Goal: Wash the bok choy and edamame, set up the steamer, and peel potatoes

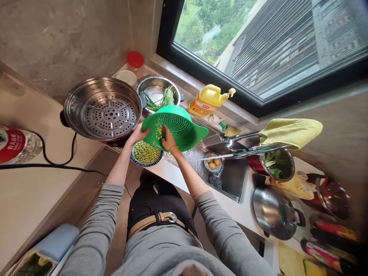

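On the far left a bottle point(15, 145) lies on the counter beside a black cord point(51, 165), and next to them stands the steamer pot point(102, 108), close against the work. The left hand point(138, 134) grips the rim of the green colander point(175, 126), which is tipped steeply over the bowl point(146, 154) of pale green beans sitting on the counter edge just in front of the sink point(230, 176). The right hand point(167, 142) reaches inside the colander, fingers curled loosely among the last beans point(159, 132) clinging near its lower lip — whether it pinches any, I cannot tell.

The likely slip is spillage: the bowl looks nearly full and the colander's lip overhangs it only partly, so beans could bounce onto the counter or off the front edge. A knock from the colander could also shift the bowl — it sits close to that edge. Further right, a small dish point(213, 162) in the sink could catch strays.
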A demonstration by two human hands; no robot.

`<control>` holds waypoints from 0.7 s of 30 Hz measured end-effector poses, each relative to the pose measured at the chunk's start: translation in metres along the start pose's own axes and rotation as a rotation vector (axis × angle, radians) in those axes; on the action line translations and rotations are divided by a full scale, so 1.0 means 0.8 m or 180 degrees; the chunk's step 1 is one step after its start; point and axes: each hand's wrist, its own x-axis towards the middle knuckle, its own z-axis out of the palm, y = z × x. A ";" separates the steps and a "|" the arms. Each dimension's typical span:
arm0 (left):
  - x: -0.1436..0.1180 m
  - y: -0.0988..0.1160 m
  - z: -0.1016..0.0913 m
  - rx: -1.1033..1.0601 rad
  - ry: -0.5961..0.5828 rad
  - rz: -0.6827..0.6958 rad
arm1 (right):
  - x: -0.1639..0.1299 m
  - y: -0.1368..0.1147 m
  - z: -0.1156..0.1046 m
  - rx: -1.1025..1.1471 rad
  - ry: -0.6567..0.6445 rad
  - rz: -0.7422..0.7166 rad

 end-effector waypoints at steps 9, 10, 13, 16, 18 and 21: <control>-0.004 -0.001 0.002 -0.0099 0.0061 0.0079 | -0.033 -0.017 -0.005 0.0034 -0.0379 -0.0060; -0.004 -0.002 0.002 -0.0115 0.0061 0.0078 | -0.034 -0.018 -0.007 0.0071 -0.0358 -0.0062; -0.006 -0.003 0.004 -0.0173 0.0044 0.0047 | -0.025 -0.018 -0.009 0.0052 -0.0146 -0.0048; -0.008 -0.005 0.005 -0.0237 0.0053 0.0018 | -0.012 -0.016 -0.007 -0.0017 -0.0087 0.0017; -0.009 -0.006 0.006 -0.0273 0.0082 0.0028 | -0.008 -0.015 -0.004 -0.0015 -0.0149 0.0016; -0.011 -0.006 0.006 -0.0260 0.0117 0.0052 | -0.010 -0.018 -0.003 -0.0009 -0.0299 -0.0104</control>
